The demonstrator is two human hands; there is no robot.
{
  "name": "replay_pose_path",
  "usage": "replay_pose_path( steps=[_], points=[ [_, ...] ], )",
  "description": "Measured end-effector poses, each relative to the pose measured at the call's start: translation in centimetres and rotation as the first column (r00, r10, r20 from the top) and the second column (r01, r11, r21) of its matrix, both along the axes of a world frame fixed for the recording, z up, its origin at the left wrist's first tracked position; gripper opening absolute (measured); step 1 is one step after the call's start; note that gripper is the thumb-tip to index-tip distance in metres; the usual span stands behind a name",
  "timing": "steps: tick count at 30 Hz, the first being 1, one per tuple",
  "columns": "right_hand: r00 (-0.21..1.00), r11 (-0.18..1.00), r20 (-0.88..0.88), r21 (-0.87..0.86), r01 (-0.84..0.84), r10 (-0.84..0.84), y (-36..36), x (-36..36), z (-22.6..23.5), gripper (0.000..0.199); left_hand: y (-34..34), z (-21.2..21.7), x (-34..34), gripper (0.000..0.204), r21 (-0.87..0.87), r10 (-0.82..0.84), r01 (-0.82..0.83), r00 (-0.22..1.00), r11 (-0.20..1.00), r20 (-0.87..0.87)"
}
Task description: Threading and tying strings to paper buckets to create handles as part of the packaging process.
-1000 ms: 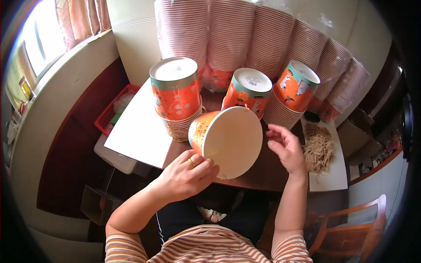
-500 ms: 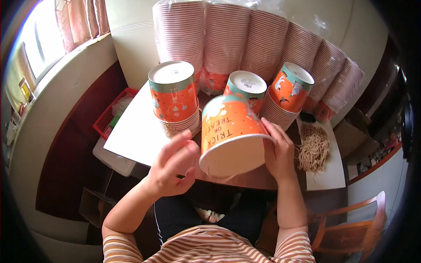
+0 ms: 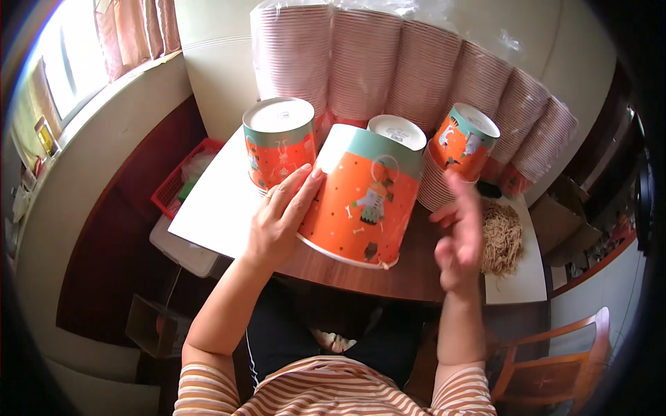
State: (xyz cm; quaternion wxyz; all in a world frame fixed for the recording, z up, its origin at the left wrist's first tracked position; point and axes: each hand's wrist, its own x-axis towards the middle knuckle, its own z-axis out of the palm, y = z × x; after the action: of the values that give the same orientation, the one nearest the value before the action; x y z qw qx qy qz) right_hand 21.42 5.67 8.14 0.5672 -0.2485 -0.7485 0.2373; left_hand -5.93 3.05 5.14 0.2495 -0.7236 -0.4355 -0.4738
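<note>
An orange and green paper bucket [image 3: 347, 197] with cartoon figures is held upside down over the table, its white rim facing down. My left hand [image 3: 277, 222] grips its left side, fingers laid along the wall. To the right of the bucket, my right hand [image 3: 458, 243] is off it, fingers apart and slightly blurred. A small pale strand shows at the rim's lower right edge. Behind stand upturned stacks of matching buckets: a left stack [image 3: 281, 156], a middle one [image 3: 397, 130] partly hidden by the held bucket, and a right stack [image 3: 461, 149].
Tall stacks of nested buckets in clear plastic [image 3: 364, 66] line the table's back. A bundle of beige strings [image 3: 501, 239] lies on a white board [image 3: 517, 288] at the right. A red basket [image 3: 170, 197] sits left of the table [image 3: 409, 277], a wooden chair [image 3: 555, 357] lower right.
The bucket has turned so a cartoon figure replaces the lettering, and its opening tips down out of sight. My left hand has taken hold; my right hand has let go and moved right.
</note>
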Motion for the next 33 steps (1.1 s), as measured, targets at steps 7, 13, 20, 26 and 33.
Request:
replay_pose_path(
  steps=[7, 13, 20, 26, 33],
  points=[
    [0.987, 0.990, 0.142, 0.112, -0.089, 0.072, 3.3, -1.0, 4.9, 0.033, 1.7, 0.2, -0.4, 0.043, 0.107, -0.141, 0.136, 0.989, 0.985, 0.040],
    [0.992, 0.978, 0.110, 0.206, 0.036, -0.060, 3.5, -3.0, 6.6, 0.023, 1.9, 0.3, -2.3, 0.068, -0.027, 0.065, -0.059, 0.922, 0.998, 0.383],
    [0.991, 0.867, -0.009, 0.483, 0.118, -0.130, 6.0, -8.4, 8.9, 0.013, 0.8, -1.4, -7.6, 0.062, -0.193, 0.121, 0.012, 0.742, 0.981, 0.659],
    [0.979, 0.815, 0.113, 0.575, 0.073, -0.168, 7.7, -13.4, 8.4, 0.010, 1.6, -3.7, -9.4, 0.057, -0.282, 0.174, 0.045, 0.690, 0.958, 0.703],
    [0.985, 0.865, 0.134, 0.501, 0.028, -0.109, 10.0, -18.3, 7.9, 0.011, 2.0, -5.0, -11.0, 0.057, -0.349, 0.185, 0.136, 0.643, 0.927, 0.743]
  ],
)
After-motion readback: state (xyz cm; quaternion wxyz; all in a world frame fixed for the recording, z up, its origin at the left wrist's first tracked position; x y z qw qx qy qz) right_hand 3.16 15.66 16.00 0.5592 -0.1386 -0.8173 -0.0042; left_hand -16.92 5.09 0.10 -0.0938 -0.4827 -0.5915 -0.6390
